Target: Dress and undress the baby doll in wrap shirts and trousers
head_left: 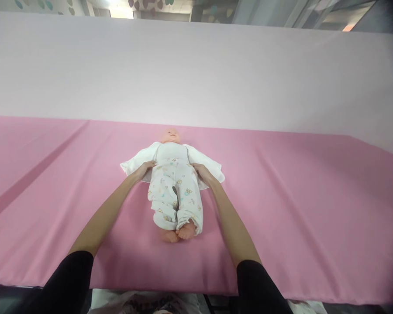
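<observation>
A baby doll (174, 183) lies on its back on the pink sheet (298, 209), head away from me, bare feet toward me. It wears white printed trousers (177, 196). A white jacket (131, 165) lies spread open under its torso on both sides. My left hand (144, 168) rests at the doll's waist on the left, fingers at the trousers' waistband. At the waist on the right side is my right hand (201, 171), fingers likewise against the waistband. Whether the fingers pinch the fabric is hard to make out.
A pale wall or screen (196, 69) rises behind the pink sheet. A crease (36, 174) runs diagonally across the sheet at the left. The sheet's near edge (170, 291) is close to my body, with a bag-like item (140, 303) below it.
</observation>
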Demonstrator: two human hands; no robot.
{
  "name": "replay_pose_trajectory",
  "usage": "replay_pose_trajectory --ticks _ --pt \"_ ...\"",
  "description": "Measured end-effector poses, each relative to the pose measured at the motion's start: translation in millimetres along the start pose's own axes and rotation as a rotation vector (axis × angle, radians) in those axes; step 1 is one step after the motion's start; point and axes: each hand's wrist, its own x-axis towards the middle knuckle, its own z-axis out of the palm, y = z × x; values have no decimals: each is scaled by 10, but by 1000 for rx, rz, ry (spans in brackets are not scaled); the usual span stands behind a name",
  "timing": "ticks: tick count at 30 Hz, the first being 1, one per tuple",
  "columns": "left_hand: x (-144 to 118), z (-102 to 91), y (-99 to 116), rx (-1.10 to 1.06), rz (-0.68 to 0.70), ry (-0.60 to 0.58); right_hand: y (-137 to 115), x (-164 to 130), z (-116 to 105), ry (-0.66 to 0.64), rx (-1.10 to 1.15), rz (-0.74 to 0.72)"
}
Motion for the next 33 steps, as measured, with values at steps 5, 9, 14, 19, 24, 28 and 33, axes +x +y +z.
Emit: replay_pose_trajectory --ticks 5,9,14,19,24,28,33 --pt "48 -148 -8 149 38 -84 -21 -2 -75 -185 -120 -52" --pt "-7 -179 62 281 63 -159 -56 -25 -83 -252 -185 -55" --pt "-70 -226 76 306 76 -208 -51 -19 -62 -255 -149 -55" --pt "-172 -257 111 330 129 -302 37 -17 -104 -336 108 -67" --pt "-245 -223 122 320 210 -351 163 -26 -179 -379 168 -70" --pt "-239 -140 11 217 220 -277 244 -27 -147 -282 175 -95" --pt "-264 49 -65 165 306 -77 225 -77 -28 -167 195 -168"
